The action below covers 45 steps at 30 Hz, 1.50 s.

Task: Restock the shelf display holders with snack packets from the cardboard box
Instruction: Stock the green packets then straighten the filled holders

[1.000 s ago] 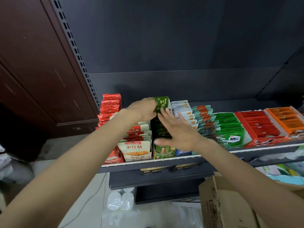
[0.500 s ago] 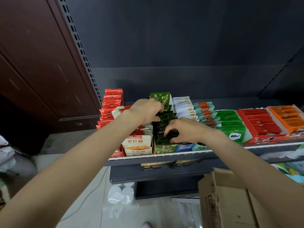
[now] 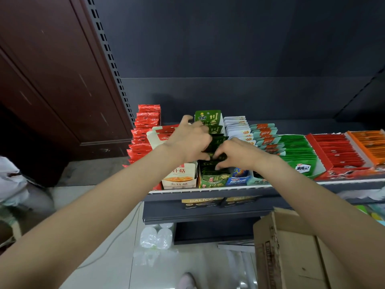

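Observation:
A green display holder [image 3: 211, 181] stands on the dark shelf [image 3: 208, 193], its tall green back card [image 3: 208, 117] upright behind a row of dark green snack packets [image 3: 216, 140]. My left hand [image 3: 190, 140] curls over the left side of that row and grips the packets. My right hand [image 3: 236, 152] pinches the packets from the right, thumb and fingers bent around them. Both hands sit over the middle of the holder and hide most of the row. An open cardboard box [image 3: 291, 253] stands on the floor at the lower right, under my right forearm.
Neighbouring holders flank the green one: a white mushroom-snack holder [image 3: 180, 178] and red packets [image 3: 145, 130] to the left, white [image 3: 237, 126], teal [image 3: 266, 136], bright green [image 3: 298, 155], red [image 3: 337, 151] and orange [image 3: 368, 144] rows to the right. Plastic bottles [image 3: 156, 236] lie on the floor below.
My right hand went from flat against the front of the green packets to curled, pinching them. My left hand stayed at the row's left side. The view shifted slightly downward.

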Each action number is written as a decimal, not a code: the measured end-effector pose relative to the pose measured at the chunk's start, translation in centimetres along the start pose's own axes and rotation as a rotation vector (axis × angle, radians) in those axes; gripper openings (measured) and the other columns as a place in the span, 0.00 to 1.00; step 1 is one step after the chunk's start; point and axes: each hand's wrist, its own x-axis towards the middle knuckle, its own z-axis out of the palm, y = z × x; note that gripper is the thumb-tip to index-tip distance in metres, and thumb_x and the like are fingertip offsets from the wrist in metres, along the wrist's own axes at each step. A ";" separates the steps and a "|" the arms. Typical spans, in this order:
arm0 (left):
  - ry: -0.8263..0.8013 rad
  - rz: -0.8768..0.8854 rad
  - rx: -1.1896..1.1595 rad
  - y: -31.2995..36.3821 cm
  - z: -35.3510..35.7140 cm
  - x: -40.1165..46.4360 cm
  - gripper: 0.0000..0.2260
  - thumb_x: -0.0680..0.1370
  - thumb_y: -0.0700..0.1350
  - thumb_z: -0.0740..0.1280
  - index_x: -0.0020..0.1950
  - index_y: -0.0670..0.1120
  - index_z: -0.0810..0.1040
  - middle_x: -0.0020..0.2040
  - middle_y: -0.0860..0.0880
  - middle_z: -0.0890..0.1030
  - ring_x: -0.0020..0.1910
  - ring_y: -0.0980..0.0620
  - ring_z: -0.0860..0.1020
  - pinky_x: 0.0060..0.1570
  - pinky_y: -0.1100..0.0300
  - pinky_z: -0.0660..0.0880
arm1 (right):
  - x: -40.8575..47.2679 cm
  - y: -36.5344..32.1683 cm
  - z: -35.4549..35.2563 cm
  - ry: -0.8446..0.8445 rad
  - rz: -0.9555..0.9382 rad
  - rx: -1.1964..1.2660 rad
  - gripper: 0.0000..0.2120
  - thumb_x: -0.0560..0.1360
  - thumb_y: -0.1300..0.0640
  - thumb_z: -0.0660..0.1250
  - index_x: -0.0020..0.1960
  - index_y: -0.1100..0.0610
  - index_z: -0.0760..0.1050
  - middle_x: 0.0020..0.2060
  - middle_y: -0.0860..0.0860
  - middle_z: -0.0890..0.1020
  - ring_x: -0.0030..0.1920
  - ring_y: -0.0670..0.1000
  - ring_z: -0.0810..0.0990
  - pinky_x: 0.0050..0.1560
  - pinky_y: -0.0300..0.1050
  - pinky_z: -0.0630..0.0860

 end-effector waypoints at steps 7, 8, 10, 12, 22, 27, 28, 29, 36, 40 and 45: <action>0.060 0.084 0.140 0.8 1.0 -0.9 0.23 0.75 0.64 0.62 0.58 0.47 0.78 0.59 0.48 0.74 0.61 0.48 0.68 0.62 0.47 0.62 | 0.4 -0.4 0.7 0.108 -0.075 -0.258 0.10 0.76 0.56 0.65 0.56 0.52 0.77 0.47 0.53 0.79 0.47 0.54 0.77 0.39 0.45 0.70; 0.072 0.110 0.119 0.8 1.0 -1.0 0.21 0.75 0.62 0.62 0.58 0.48 0.78 0.59 0.48 0.73 0.61 0.48 0.68 0.60 0.49 0.62 | 0.4 -0.3 0.8 0.119 -0.067 -0.271 0.10 0.76 0.56 0.65 0.56 0.52 0.77 0.48 0.53 0.79 0.48 0.55 0.77 0.40 0.45 0.70; 0.067 0.167 0.040 0.7 1.2 -1.3 0.16 0.76 0.58 0.63 0.57 0.49 0.77 0.58 0.50 0.72 0.60 0.50 0.67 0.58 0.53 0.62 | 0.4 -0.3 0.9 0.108 -0.047 -0.297 0.10 0.76 0.54 0.66 0.56 0.53 0.78 0.47 0.53 0.80 0.48 0.55 0.78 0.40 0.46 0.72; 0.023 0.190 -0.048 0.5 1.6 -1.6 0.13 0.77 0.56 0.63 0.55 0.50 0.77 0.57 0.52 0.72 0.59 0.52 0.67 0.56 0.56 0.61 | 0.4 -0.2 0.8 0.057 -0.039 -0.303 0.10 0.75 0.50 0.67 0.54 0.53 0.78 0.45 0.53 0.80 0.47 0.55 0.78 0.39 0.45 0.70; -0.151 0.200 -0.198 0.2 1.7 -1.8 0.13 0.79 0.46 0.60 0.60 0.57 0.79 0.57 0.55 0.76 0.59 0.54 0.67 0.55 0.55 0.59 | 0.5 0.8 -0.2 -0.062 -0.020 0.004 0.14 0.73 0.48 0.70 0.57 0.50 0.80 0.44 0.48 0.78 0.46 0.50 0.75 0.46 0.47 0.74; -0.203 0.223 -0.206 -0.1 1.5 -1.6 0.15 0.79 0.44 0.60 0.60 0.58 0.79 0.56 0.56 0.76 0.59 0.54 0.66 0.58 0.55 0.61 | 1.0 0.2 -0.1 0.006 -0.085 -0.189 0.09 0.76 0.54 0.65 0.53 0.55 0.79 0.36 0.49 0.73 0.40 0.53 0.74 0.36 0.45 0.69; -0.214 0.225 -0.203 0.0 1.4 -1.5 0.15 0.79 0.43 0.60 0.60 0.58 0.79 0.56 0.56 0.76 0.59 0.54 0.66 0.59 0.54 0.61 | 1.0 0.3 0.0 0.032 -0.091 -0.216 0.08 0.76 0.56 0.63 0.52 0.55 0.79 0.37 0.51 0.74 0.41 0.54 0.75 0.36 0.45 0.68; -0.222 0.230 -0.200 0.0 1.3 -1.4 0.15 0.79 0.43 0.60 0.60 0.58 0.79 0.56 0.56 0.76 0.58 0.54 0.66 0.59 0.54 0.61 | 1.0 0.3 0.0 0.062 -0.097 -0.235 0.08 0.76 0.57 0.62 0.51 0.55 0.79 0.39 0.52 0.76 0.42 0.55 0.76 0.37 0.44 0.68; -0.258 0.240 -0.206 -0.2 1.9 -1.2 0.16 0.80 0.43 0.59 0.61 0.59 0.78 0.56 0.60 0.79 0.59 0.53 0.67 0.59 0.54 0.60 | 1.7 0.8 0.1 0.022 -0.077 -0.181 0.18 0.72 0.42 0.68 0.54 0.53 0.78 0.48 0.50 0.79 0.47 0.52 0.77 0.41 0.46 0.73; -0.288 0.214 -0.247 -0.1 1.7 -1.1 0.17 0.79 0.42 0.58 0.61 0.57 0.79 0.59 0.59 0.79 0.61 0.53 0.67 0.60 0.55 0.56 | 1.6 1.2 -0.1 -0.049 -0.070 -0.092 0.24 0.69 0.37 0.69 0.57 0.52 0.78 0.50 0.50 0.80 0.49 0.52 0.77 0.48 0.51 0.77; -0.282 0.192 -0.297 0.0 1.4 -1.3 0.17 0.78 0.40 0.58 0.60 0.55 0.80 0.61 0.59 0.78 0.63 0.54 0.68 0.58 0.58 0.55 | 1.4 1.1 -0.7 -0.113 -0.099 -0.078 0.19 0.69 0.41 0.71 0.54 0.52 0.79 0.44 0.48 0.79 0.45 0.51 0.75 0.46 0.51 0.75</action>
